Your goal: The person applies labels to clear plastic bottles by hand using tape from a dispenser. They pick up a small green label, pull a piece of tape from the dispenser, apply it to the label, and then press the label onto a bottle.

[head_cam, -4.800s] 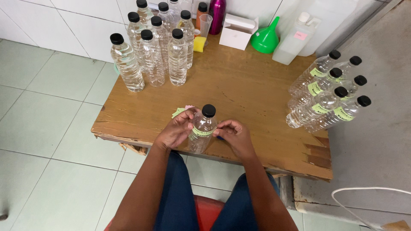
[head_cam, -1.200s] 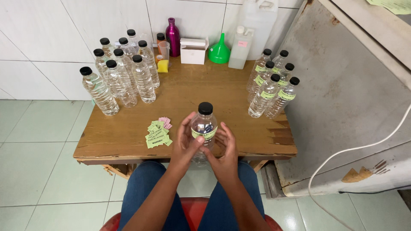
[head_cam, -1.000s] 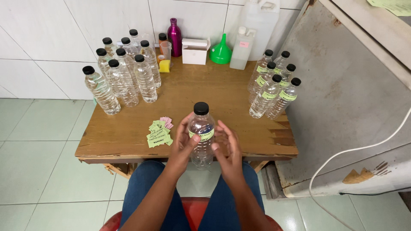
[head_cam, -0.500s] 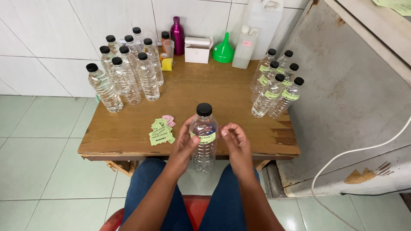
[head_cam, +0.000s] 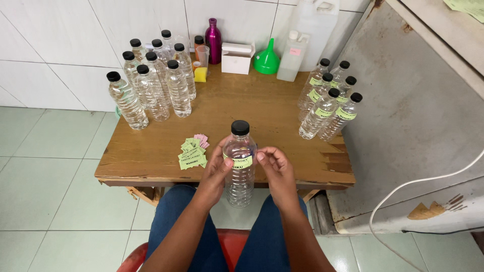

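A clear plastic bottle (head_cam: pixel 240 174) with a black cap stands upright in front of the wooden table (head_cam: pixel 242 113), held above my lap. My left hand (head_cam: pixel 218 170) grips its left side, thumb pressing on a green label on the bottle. My right hand (head_cam: pixel 274 168) is at the bottle's right side, fingertips pinched at the label's edge. A small pile of green and pink labels (head_cam: pixel 193 151) lies on the table just left of my left hand.
Several unlabelled bottles (head_cam: pixel 154 85) stand at the table's back left. Several green-labelled bottles (head_cam: pixel 330 100) stand at the right. A magenta bottle (head_cam: pixel 214 40), white box (head_cam: pixel 237 57), green funnel (head_cam: pixel 266 58) and white jug (head_cam: pixel 312 30) line the back. A metal cabinet (head_cam: pixel 413 131) is at the right.
The bottle was lifted off the table's front edge toward me. My hands shifted on it, from smoothing the label to the right hand's fingertips pinching at its edge.
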